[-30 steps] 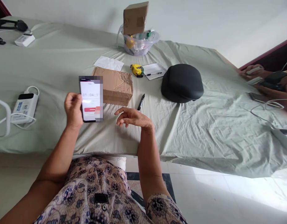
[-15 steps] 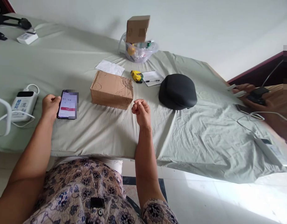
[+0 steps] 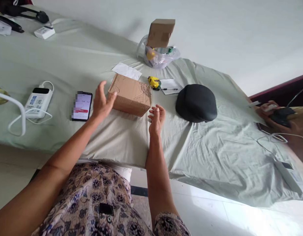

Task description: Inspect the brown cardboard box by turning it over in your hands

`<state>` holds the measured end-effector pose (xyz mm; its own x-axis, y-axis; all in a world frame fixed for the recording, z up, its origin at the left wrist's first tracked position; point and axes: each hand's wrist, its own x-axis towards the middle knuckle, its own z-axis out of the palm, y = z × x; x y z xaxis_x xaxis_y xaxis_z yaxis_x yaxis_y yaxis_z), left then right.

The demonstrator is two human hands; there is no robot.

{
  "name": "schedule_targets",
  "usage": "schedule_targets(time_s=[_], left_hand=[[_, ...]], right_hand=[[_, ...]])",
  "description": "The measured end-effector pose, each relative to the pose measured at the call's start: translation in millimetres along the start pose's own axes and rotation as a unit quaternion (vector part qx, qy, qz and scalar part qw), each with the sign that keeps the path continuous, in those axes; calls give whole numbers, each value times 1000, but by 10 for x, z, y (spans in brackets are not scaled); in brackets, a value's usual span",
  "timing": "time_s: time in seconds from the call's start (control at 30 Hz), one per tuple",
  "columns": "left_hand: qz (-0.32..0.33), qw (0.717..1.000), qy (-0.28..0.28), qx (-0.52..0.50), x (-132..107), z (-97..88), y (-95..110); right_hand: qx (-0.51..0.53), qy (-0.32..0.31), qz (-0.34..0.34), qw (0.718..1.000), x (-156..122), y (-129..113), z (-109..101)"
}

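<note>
A taped brown cardboard box point(image 3: 131, 94) lies on the pale green sheet point(image 3: 68, 62) in front of me. My left hand point(image 3: 101, 102) is open, fingers spread, just left of the box and almost touching its near left corner. My right hand point(image 3: 156, 116) hovers at the box's near right corner with fingers loosely curled and nothing in them. A phone point(image 3: 82, 106) with a lit screen lies flat on the sheet, left of my left hand.
A white power bank point(image 3: 37, 102) with cable lies far left. Behind the box are a paper point(image 3: 127, 70), a yellow tape measure point(image 3: 153, 82), a notepad with pen point(image 3: 170, 87), a black case point(image 3: 196, 103) and a clear bowl point(image 3: 159, 58) under a small carton point(image 3: 160, 32). Another person's hands point(image 3: 276, 114) are at right.
My left hand set the phone down on the sheet, let go and moved right, open, to the box. My right hand unclenched and stayed near the box's right corner.
</note>
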<state>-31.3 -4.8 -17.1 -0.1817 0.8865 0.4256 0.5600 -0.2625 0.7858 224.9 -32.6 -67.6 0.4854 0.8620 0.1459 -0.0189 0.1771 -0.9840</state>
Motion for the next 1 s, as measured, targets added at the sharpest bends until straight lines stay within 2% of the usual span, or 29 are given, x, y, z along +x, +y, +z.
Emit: schedule_targets(time_s=[0.1, 0.2, 0.3, 0.37, 0.5, 0.6, 0.8, 0.9, 1.0], left_hand=[[23, 998, -8, -65, -90, 351, -86], [-9, 997, -13, -79, -190, 481, -231], [-54, 996, -36, -59, -253, 485, -355], [-61, 997, -50, -25, -267, 483, -388], [-71, 993, -35, 86, -272, 515, -343], [-72, 990, -27, 122, -285, 544, -306], [8, 998, 14, 61, -299, 519, -313], [51, 997, 40, 34, -300, 460, -276], [66, 995, 68, 30, -308, 419, -229]], right_hand=[[-82, -31, -42, 995, -16, 103, 10], [-163, -71, -81, 981, -19, 220, 22], [-223, -78, -113, 965, -25, 318, 46], [-260, -75, -128, 954, -30, 367, 56], [-321, -88, -116, 936, -37, 443, 34], [-327, -103, -105, 933, -34, 476, 14], [-274, -42, -186, 943, -22, 406, 44], [-250, 10, -238, 939, -37, 296, 38], [-242, 36, -268, 932, -82, 191, 12]])
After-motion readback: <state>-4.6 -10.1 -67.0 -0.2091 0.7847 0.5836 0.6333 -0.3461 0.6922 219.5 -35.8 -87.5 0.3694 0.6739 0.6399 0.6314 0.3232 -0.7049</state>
